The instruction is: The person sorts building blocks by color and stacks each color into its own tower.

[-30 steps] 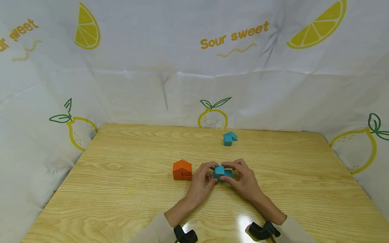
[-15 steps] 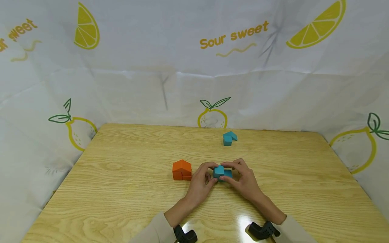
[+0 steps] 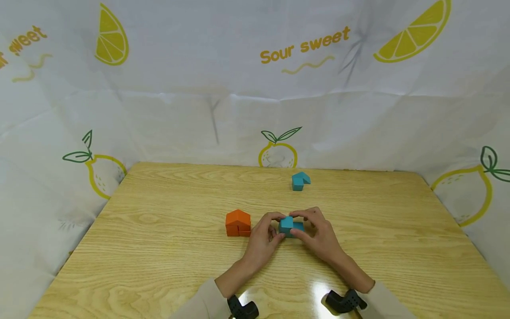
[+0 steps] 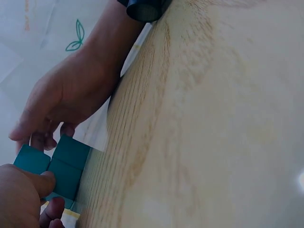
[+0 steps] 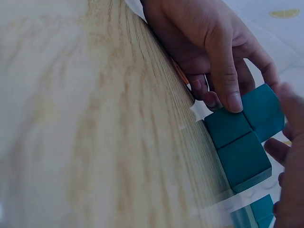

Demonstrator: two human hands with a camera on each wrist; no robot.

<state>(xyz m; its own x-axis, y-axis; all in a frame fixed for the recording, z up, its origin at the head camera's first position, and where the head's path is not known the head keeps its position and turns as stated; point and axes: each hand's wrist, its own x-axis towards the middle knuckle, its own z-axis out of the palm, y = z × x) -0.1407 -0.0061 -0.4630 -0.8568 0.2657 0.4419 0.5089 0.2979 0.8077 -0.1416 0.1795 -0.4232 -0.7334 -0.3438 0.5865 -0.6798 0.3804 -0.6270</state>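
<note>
Three blue blocks form an L-shaped stack on the table: two side by side, with an upper block (image 3: 286, 224) over the left one. My left hand (image 3: 263, 239) holds the stack's left side, its thumb pressed on the near face of the lower left block (image 5: 229, 127). Around the other side curves my right hand (image 3: 320, 237), its thumb lifted slightly off the blocks in the left wrist view. Its fingers stay spread close to the upper block and the lower right block (image 5: 244, 160); whether any fingertip touches is hidden.
An orange block house (image 3: 238, 223) with a peaked top stands just left of my left hand. Farther back on the wooden table (image 3: 167, 248) sit more blue pieces (image 3: 299, 181), one of them slanted. A white printed cloth (image 3: 179, 124) rises behind the table.
My right thumb has drawn slightly back to the right from the upper block. The left hand and the stack stay in place.
</note>
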